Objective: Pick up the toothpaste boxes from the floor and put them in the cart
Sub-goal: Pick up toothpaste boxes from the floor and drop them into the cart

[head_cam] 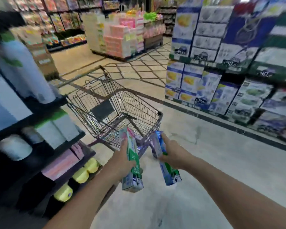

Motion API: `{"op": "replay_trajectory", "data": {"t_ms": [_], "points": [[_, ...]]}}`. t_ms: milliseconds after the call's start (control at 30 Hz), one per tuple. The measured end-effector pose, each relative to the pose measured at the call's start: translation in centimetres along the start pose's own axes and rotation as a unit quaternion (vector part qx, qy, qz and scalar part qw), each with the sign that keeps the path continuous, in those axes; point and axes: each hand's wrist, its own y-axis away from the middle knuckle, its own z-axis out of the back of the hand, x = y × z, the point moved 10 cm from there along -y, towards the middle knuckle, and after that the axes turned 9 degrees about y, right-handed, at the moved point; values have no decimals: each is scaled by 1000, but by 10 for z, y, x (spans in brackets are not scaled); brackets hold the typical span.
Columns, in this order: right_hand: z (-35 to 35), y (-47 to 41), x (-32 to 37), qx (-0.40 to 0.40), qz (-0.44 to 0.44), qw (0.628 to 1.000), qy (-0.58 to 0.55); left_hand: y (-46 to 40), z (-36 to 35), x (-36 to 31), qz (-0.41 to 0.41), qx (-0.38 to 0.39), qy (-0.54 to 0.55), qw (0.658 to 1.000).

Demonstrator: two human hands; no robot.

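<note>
Shelf goods [221, 47] blurred; box print [132, 156] unreadable.

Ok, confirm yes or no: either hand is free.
No: the left hand grips one toothpaste box, the right hand another.

- The wire cart [116, 111] is standing open-topped straight ahead, its near rim lying just beyond both hands.
- The dark shelf unit [40, 129] is crowding the left side, close against the cart.
- Bare floor [213, 154] is lying open to the right, stacked boxes [221, 71] walling it well beyond.
</note>
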Motion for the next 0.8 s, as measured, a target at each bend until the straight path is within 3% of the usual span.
{"op": "replay_trajectory", "data": {"t_ms": [333, 800], "points": [[29, -151, -44, 29, -6, 999, -26, -168, -10, -48, -3, 21, 25, 999], [79, -410, -17, 92, 21, 995, -44, -387, 74, -77, 50, -4, 37, 998]]}}
